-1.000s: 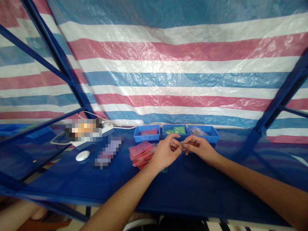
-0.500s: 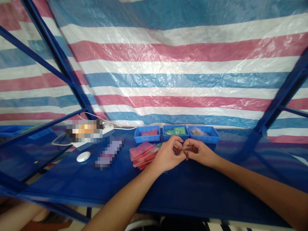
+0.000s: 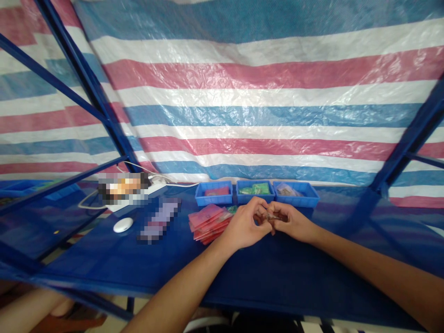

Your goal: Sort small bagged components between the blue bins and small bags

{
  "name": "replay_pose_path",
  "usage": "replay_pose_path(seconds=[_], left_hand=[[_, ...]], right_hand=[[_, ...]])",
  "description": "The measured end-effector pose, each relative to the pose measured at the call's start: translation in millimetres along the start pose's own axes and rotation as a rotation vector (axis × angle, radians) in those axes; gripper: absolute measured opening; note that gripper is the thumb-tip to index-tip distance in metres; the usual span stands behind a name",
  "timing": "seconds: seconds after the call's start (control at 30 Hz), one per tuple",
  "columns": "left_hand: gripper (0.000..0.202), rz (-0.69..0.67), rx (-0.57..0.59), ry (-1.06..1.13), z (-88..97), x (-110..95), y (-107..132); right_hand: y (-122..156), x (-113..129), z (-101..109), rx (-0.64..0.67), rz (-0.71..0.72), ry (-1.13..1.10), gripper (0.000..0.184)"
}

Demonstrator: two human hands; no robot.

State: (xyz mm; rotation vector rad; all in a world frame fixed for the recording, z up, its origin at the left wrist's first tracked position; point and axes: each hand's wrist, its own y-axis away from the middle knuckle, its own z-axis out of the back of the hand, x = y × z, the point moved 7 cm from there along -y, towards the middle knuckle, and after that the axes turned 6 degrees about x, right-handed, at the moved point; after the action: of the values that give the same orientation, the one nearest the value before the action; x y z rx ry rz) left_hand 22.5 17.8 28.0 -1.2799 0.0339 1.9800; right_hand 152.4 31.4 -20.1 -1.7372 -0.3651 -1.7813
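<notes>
My left hand [image 3: 244,226] and my right hand [image 3: 293,223] meet over the blue table [image 3: 277,273], fingers curled and pinched together round a small thin item [image 3: 269,216] that is too small to name. Just left of my left hand lies a stack of red packets [image 3: 207,222]. Behind the hands stand three small blue trays: the left tray [image 3: 212,194] holds red pieces, the middle tray [image 3: 254,190] holds green ones, and the right tray [image 3: 297,192] holds clear packets.
A white round object [image 3: 123,225] lies at the table's left, near a power strip with white cables [image 3: 152,185]. A striped tarp [image 3: 243,92] hangs behind. Blue frame bars [image 3: 90,88] slant on both sides. A person's leg [image 3: 27,310] shows bottom left.
Both hands have dropped a little toward the table and closed tighter together around the small item.
</notes>
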Motion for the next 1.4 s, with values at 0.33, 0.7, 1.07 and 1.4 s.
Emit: replay_pose_path(seconds=[0.33,0.7,1.07,1.4], left_hand=[[0.035,-0.026,-0.029,-0.016,2.2,4,-2],[0.016,-0.084,-0.094,-0.156,11.0,-6,-1],[0.018,-0.02,-0.151,-0.191,19.0,10,-1],[0.019,0.003,-0.208,-0.089,23.6,16,-2]], right_hand=[[-1,1,4,-0.016,0.008,0.001,0.024],[1,12,11,-0.175,0.173,0.043,0.022],[4,12,29,-0.272,0.256,0.347,0.014],[2,10,28,-0.276,0.139,0.202,0.03]])
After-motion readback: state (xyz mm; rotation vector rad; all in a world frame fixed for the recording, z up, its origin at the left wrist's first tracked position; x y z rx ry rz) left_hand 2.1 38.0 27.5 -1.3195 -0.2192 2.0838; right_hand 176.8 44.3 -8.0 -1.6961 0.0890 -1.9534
